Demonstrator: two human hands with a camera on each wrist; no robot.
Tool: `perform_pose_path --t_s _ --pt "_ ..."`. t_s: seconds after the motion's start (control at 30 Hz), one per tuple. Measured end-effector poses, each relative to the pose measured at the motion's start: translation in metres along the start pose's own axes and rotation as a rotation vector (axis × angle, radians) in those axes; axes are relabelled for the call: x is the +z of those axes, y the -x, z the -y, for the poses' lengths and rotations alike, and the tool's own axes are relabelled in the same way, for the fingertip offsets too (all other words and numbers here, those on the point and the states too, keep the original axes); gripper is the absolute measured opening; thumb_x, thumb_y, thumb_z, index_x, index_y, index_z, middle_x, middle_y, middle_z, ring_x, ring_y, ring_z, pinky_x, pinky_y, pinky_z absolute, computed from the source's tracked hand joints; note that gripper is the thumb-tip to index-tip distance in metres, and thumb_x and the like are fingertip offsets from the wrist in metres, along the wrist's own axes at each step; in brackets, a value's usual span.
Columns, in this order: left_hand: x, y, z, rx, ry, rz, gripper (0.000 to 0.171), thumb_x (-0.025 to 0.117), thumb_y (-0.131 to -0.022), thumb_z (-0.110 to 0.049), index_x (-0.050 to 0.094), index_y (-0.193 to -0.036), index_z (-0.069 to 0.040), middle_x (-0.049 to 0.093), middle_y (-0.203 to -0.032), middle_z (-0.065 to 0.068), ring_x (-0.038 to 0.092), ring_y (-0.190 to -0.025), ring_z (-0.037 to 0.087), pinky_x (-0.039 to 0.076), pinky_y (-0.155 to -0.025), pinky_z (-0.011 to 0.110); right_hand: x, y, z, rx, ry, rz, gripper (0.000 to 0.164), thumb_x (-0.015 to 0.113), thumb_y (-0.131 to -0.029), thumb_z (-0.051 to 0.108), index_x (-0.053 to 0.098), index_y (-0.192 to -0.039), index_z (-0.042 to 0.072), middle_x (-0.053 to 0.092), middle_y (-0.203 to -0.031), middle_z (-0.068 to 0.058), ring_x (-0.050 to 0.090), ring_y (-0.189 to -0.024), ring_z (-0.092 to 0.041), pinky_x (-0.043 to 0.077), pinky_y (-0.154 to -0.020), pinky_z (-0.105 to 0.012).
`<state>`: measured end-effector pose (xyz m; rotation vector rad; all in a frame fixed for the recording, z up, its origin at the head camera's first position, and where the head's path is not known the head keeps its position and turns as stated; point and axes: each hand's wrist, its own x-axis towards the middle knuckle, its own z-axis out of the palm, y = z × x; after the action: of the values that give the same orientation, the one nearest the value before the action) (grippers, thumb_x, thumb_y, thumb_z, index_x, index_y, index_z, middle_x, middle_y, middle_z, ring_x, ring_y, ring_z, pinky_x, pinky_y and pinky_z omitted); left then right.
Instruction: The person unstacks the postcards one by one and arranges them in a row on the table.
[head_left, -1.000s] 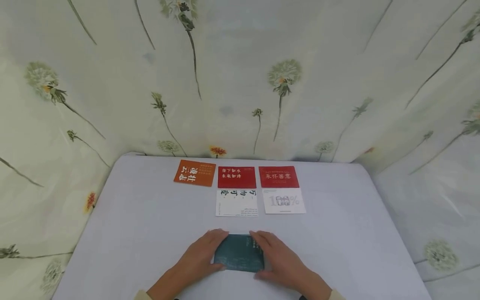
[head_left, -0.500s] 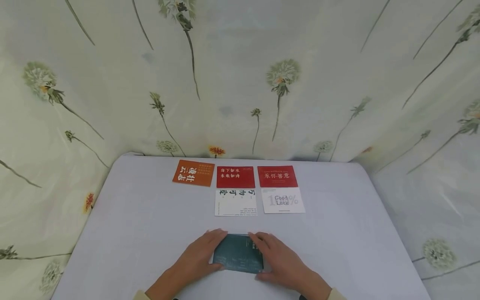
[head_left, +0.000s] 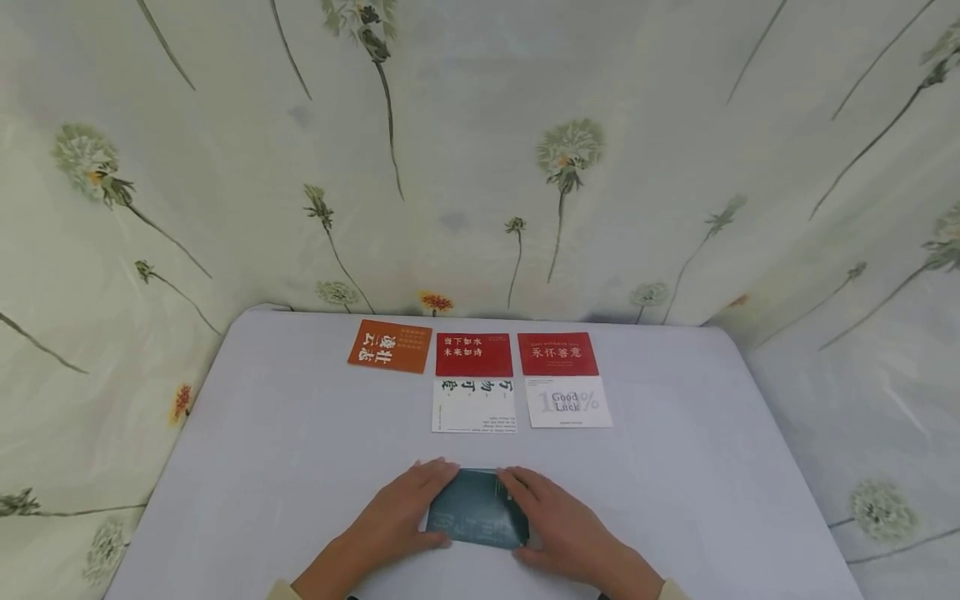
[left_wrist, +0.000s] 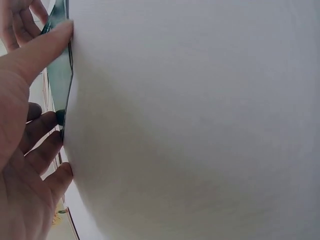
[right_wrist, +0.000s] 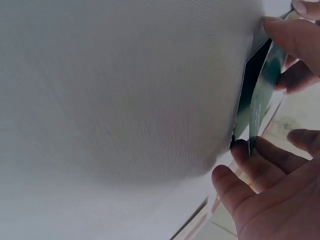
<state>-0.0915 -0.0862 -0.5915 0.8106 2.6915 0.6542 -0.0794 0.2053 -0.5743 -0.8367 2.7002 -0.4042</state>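
A dark green card (head_left: 474, 507) with small pale print lies between both hands at the near middle of the table. My left hand (head_left: 411, 510) holds its left end, thumb at the near edge and fingers at the far edge. At the right end, my right hand (head_left: 558, 518) holds it the same way. In the right wrist view, the upper green layer (right_wrist: 265, 85) bows up from a darker layer (right_wrist: 247, 90) below; whether these are two cards or one folded card I cannot tell. The left wrist view shows the green card (left_wrist: 61, 82) edge-on beside the thumb.
Beyond the hands lie an orange card (head_left: 390, 347), two red cards (head_left: 474, 355) and two white cards (head_left: 474, 408) in two rows. They rest on a white-covered table (head_left: 300, 450). Behind stands a dandelion-print curtain (head_left: 465, 167).
The green card's right end has lifted and bent, baring a darker strip at the right. Its sheen has shifted. Both hands stay at nearly the same spots; the other cards lie as before.
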Motion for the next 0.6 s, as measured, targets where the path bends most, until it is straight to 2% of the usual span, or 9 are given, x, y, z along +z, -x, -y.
perform_pose_path --t_s 0.2,0.5,0.6 --pt "0.0031 0.0008 0.0030 0.003 0.022 0.002 0.102 0.092 -0.078 -0.046 0.039 -0.163 -0.024 0.043 -0.163 -0.005 0.041 -0.149 0.018 0.036 -0.120 0.041 -0.0012 0.0004 -0.0001 0.012 -0.021 0.011 0.101 0.090 -0.082 0.042 0.034 -0.163 0.018 0.045 -0.159 -0.002 0.051 -0.138 -0.022 0.049 -0.110 -0.043" --pt "0.0081 0.0074 0.0086 -0.013 0.017 -0.003 0.105 0.091 -0.078 -0.049 0.036 -0.164 -0.023 0.035 -0.167 -0.006 0.037 -0.151 0.021 0.040 -0.118 0.044 -0.0074 0.0017 0.0022 0.055 -0.107 0.040 0.099 0.087 -0.084 0.044 0.033 -0.164 0.022 0.044 -0.161 -0.001 0.050 -0.140 -0.023 0.048 -0.110 -0.047" --pt "0.0060 0.0094 0.0094 0.002 0.015 -0.011 0.105 0.091 -0.078 -0.049 0.036 -0.163 -0.021 0.035 -0.168 -0.004 0.039 -0.150 0.021 0.042 -0.117 0.043 -0.0095 0.0016 0.0026 0.059 -0.131 0.044 0.100 0.086 -0.084 0.044 0.031 -0.165 0.023 0.043 -0.161 -0.001 0.050 -0.140 -0.023 0.048 -0.110 -0.047"
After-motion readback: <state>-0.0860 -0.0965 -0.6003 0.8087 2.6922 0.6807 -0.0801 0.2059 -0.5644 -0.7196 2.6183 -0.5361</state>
